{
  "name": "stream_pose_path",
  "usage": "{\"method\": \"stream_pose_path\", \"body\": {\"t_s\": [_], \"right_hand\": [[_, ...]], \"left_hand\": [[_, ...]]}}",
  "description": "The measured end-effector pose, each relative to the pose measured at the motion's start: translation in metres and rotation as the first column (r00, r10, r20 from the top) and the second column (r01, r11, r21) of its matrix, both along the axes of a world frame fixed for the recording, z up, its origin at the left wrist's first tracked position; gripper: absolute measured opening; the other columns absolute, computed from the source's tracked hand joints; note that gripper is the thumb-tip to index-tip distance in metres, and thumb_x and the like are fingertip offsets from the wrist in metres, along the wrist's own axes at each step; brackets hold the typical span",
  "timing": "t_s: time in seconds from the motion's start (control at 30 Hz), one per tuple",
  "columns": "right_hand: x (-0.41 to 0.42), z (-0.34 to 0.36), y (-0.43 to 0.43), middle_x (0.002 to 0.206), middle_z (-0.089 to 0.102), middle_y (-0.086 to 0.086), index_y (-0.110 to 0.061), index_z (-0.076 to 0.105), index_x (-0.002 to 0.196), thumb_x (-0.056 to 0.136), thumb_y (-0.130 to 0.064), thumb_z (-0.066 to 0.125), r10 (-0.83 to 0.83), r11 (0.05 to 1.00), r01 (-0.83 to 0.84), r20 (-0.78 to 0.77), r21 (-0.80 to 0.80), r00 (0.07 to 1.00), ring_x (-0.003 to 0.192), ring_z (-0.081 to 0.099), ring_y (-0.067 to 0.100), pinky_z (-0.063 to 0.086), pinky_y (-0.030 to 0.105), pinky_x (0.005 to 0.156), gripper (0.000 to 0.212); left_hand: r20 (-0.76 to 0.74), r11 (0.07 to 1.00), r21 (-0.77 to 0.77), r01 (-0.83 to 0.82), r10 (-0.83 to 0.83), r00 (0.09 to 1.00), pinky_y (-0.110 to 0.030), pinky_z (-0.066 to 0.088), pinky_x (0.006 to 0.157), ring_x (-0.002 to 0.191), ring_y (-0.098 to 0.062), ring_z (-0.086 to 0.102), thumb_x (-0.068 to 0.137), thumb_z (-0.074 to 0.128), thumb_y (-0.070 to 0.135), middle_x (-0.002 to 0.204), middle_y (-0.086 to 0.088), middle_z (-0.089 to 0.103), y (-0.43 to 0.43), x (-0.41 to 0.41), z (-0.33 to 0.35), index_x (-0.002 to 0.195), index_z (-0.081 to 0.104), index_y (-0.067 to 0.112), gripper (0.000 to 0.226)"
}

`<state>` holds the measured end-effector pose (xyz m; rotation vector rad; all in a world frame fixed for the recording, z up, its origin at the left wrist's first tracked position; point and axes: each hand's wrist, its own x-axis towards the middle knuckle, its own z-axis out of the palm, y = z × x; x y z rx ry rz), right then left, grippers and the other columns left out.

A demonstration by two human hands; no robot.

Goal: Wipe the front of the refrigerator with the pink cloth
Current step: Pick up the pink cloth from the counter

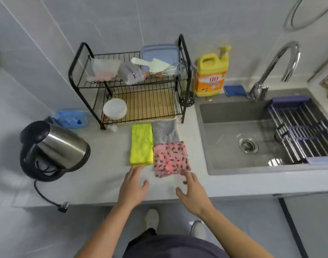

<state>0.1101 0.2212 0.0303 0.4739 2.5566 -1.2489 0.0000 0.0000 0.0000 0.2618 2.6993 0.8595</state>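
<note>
countertop (103, 175) bears pink cloth (170, 158), long axis running front-to-back.

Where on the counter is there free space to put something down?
Bare counter lies between the kettle and the yellow cloth, and along the front edge left of the left hand. It is crowded from the rack past the pink cloth to the sink.

Kettle (55, 146) left on counter (103, 175); rack (129, 86) behind three cloths (160, 148) (all touching); sink (252, 131) right.
</note>
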Motion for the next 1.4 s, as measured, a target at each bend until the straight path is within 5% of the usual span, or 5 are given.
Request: {"method": "stream_pose_path", "body": {"t_s": [0.2, 0.4, 0.7, 1.13, 1.4], "right_hand": [[-0.051, -0.021, -0.05, 0.158, 0.034, 0.008, -0.011, 0.04, 0.151, 0.102, -0.029, 0.06, 0.036, 0.975, -0.04, 0.02, 0.218, 0.999, 0.144, 0.035, 0.032, 0.04, 0.039, 0.112, 0.056], [-0.084, -0.044, -0.065, 0.161, 0.035, 0.012, -0.017, 0.039, 0.158, 0.096, -0.035, 0.069, -0.036, 0.939, -0.002, 0.106, 0.343, 0.994, 0.147, 0.03, 0.038, 0.041, 0.047, 0.116, 0.071], [-0.091, -0.057, -0.067, 0.106, 0.075, 0.009, -0.01, 0.082, 0.104, 0.079, -0.006, 0.062, -0.087, 0.793, 0.167, -0.163, 0.586, 0.983, 0.102, 0.063, 0.033, 0.064, 0.036, 0.073, 0.033], [-0.07, -0.007, -0.055, 0.088, 0.054, 0.003, -0.015, 0.045, 0.093, 0.112, -0.015, 0.037, -0.718, 0.651, 0.753, -0.243, 0.096, 0.652, 0.077, 0.043, 0.018, 0.032, 0.04, 0.077, 0.02], [0.0, 0.033, -0.013, 0.092, 0.071, 0.006, -0.018, 0.05, 0.094, 0.113, -0.034, 0.036, -0.932, 0.335, 0.925, -0.207, -0.18, 0.298, 0.088, 0.066, 0.03, 0.05, 0.047, 0.077, 0.028]], "left_hand": [[0.121, 0.845, -0.326, 0.423, -0.406, 0.906, -0.047, -0.016, 0.125, 0.159, -0.02, -0.022, 0.081, 0.076, 0.065, 0.174, 0.006, -0.017, -0.002, -0.066, -0.022, 0.166, 0.004, 0.033, 0.116], [0.128, 0.735, -0.42, 0.532, -0.533, 0.837, -0.051, -0.017, 0.125, 0.152, -0.022, -0.04, 0.068, 0.018, 0.099, 0.166, 0.002, -0.04, -0.009, -0.08, -0.052, 0.158, -0.028, 0.033, 0.121], [0.12, 0.695, -0.435, 0.572, -0.586, 0.802, -0.052, -0.006, 0.122, 0.161, -0.031, -0.004, 0.083, 0.018, 0.098, 0.175, -0.012, 0.003, -0.018, -0.089, -0.07, 0.168, 0.011, 0.019, 0.116], [0.137, 0.777, -0.389, 0.494, -0.482, 0.865, -0.061, -0.005, 0.124, 0.161, -0.023, -0.011, 0.095, 0.055, 0.063, 0.174, 0.0, -0.005, 0.003, -0.085, -0.032, 0.165, 0.015, 0.029, 0.087], [0.168, 0.877, 0.223, 0.425, -0.464, 0.87, -0.039, 0.046, 0.109, 0.128, -0.018, 0.056, 0.104, 0.061, 0.027, 0.145, 0.001, 0.053, 0.066, -0.061, 0.017, 0.159, 0.033, 0.018, 0.063]]}}
